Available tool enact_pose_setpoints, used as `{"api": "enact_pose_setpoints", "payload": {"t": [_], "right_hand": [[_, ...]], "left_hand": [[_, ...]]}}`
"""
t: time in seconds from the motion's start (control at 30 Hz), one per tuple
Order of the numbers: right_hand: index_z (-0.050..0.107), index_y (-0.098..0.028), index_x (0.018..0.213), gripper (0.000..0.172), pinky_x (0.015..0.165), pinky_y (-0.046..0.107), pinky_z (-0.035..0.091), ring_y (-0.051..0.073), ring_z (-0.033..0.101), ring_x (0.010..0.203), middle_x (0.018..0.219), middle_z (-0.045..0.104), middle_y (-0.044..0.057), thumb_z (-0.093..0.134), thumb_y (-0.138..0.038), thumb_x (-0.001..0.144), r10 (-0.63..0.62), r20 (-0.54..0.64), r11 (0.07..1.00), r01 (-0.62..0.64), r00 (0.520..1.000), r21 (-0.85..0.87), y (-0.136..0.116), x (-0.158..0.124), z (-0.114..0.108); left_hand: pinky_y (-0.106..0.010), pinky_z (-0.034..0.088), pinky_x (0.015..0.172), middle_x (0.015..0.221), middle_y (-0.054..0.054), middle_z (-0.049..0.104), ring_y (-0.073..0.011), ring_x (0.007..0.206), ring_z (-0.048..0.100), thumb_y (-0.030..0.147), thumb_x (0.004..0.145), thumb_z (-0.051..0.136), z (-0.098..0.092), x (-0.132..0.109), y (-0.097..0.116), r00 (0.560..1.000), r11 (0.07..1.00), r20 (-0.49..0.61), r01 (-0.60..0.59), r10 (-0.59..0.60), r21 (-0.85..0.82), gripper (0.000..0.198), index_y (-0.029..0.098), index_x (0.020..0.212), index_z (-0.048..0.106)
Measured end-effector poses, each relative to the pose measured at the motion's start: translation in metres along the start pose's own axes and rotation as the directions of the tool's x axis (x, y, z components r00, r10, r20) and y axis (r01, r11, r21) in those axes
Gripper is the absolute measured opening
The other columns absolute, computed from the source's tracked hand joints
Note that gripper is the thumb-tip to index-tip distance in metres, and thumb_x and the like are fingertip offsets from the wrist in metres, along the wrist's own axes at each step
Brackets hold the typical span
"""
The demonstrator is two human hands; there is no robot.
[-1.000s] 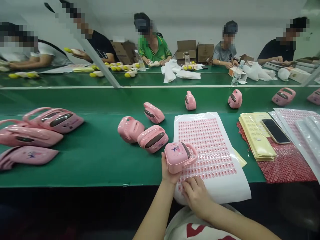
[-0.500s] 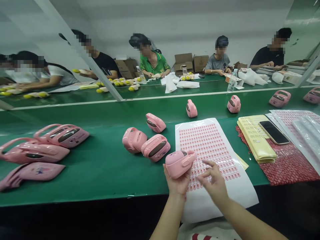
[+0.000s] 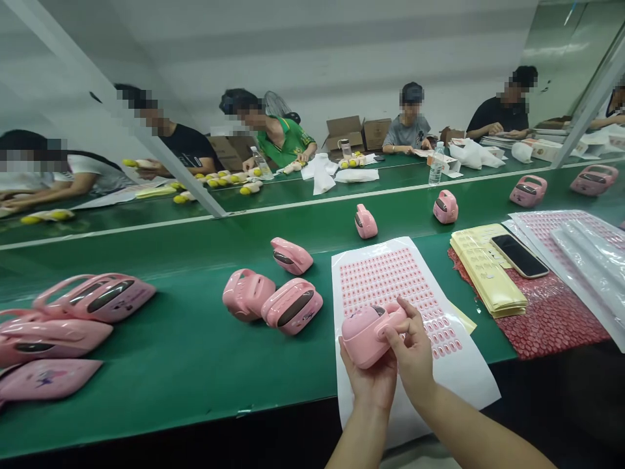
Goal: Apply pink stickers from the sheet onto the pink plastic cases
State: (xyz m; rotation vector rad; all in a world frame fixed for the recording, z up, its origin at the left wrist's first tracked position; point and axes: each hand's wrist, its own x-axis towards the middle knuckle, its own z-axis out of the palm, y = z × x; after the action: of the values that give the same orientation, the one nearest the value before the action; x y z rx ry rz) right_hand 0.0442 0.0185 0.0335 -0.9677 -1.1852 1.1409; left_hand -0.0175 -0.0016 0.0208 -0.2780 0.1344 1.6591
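A glossy pink plastic housing with a handle point(image 3: 364, 339) is tilted over the sticker sheet. My left hand point(image 3: 372, 384) cups it from below, fingers wrapped round its underside. At the handle end, my right hand point(image 3: 415, 348) is closed, with its thumb against the handle's base and its index finger over the top. Whether a sticker lies under the thumb cannot be seen. Beneath both hands spreads the white sheet point(image 3: 361, 397) with rows of small red-and-pink oval stickers. Just left of it, several similar pink housings point(image 3: 293, 307) rest on the green bench.
More pink housings point(image 3: 120, 298) crowd the left side, and others point(image 3: 445, 207) stand along the green conveyor point(image 3: 303, 225). To the right are yellow sticker sheets point(image 3: 488, 277), a phone point(image 3: 520, 255) and red bubble wrap point(image 3: 556, 319). Several people work across the bench.
My right hand has moved from above the sticker sheet onto the housing's handle and closed there. The housing in my left hand is now further over the sheet. The camera view has shifted.
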Motion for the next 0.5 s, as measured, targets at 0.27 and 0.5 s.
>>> {"api": "enact_pose_setpoints", "payload": {"t": [0.27,0.5], "right_hand": [[0.053,-0.02,0.06,0.018,0.09,0.041,0.04,0.024,0.044,0.114,0.116,0.049,0.009,0.058,-0.03,0.074,-0.104,-0.017,0.994,0.104,0.994,-0.035,0.0058,-0.0015,-0.002],[0.051,-0.021,0.064,0.014,0.086,0.043,0.044,0.023,0.049,0.107,0.105,0.053,0.009,0.055,-0.023,0.077,-0.325,0.024,0.919,0.321,0.946,-0.229,0.0095,0.0028,-0.0024]], "left_hand": [[-0.025,0.048,0.08,0.109,-0.013,0.057,-0.0187,0.094,0.058,0.052,0.077,0.039,0.0001,-0.001,-0.0026,1.0,0.999,-0.004,0.028,-0.028,-0.028,0.052,0.015,0.108,0.055],[-0.028,0.048,0.082,0.112,-0.013,0.055,-0.0225,0.101,0.055,0.048,0.076,0.044,-0.0023,-0.0011,0.0012,0.998,1.0,-0.07,-0.011,0.009,-0.028,0.049,0.018,0.113,0.05]]}}
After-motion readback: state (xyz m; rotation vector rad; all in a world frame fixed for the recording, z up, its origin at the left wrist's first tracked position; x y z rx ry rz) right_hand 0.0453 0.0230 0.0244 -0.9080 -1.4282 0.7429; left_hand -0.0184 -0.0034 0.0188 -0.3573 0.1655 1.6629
